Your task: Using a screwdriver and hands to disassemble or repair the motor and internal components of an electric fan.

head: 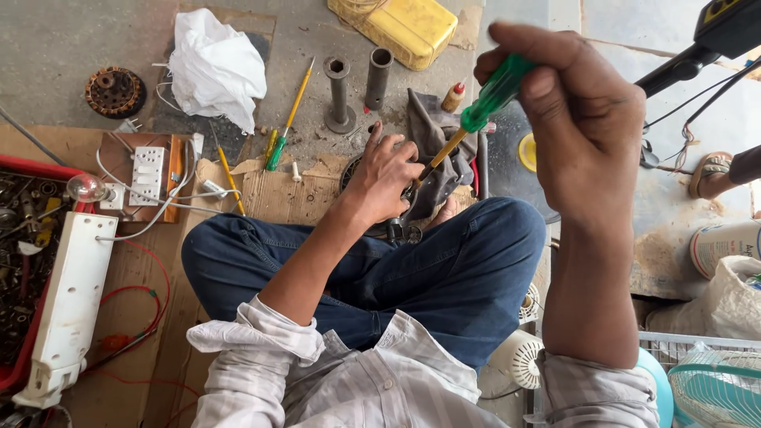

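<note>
right hand (583, 119) fingers closed around the green-handled screwdriver (483, 107), its long axis slanting down and left to a tip at the small metal part (412, 194). left hand (384, 178) fingers curled on that part, nearer it, above the crossed legs (444, 269). yellow screwdrivers (289, 119) lie far left.

Two hands (388, 170) (583, 119), three screwdrivers (483, 107) (289, 119) (231, 181), two metal tubes (339, 95) (378, 77), one yellow box (404, 28)

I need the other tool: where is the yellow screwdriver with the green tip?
In the head view, the yellow screwdriver lies on the floor, upper centre, between the white cloth and the grey metal tube.
</note>
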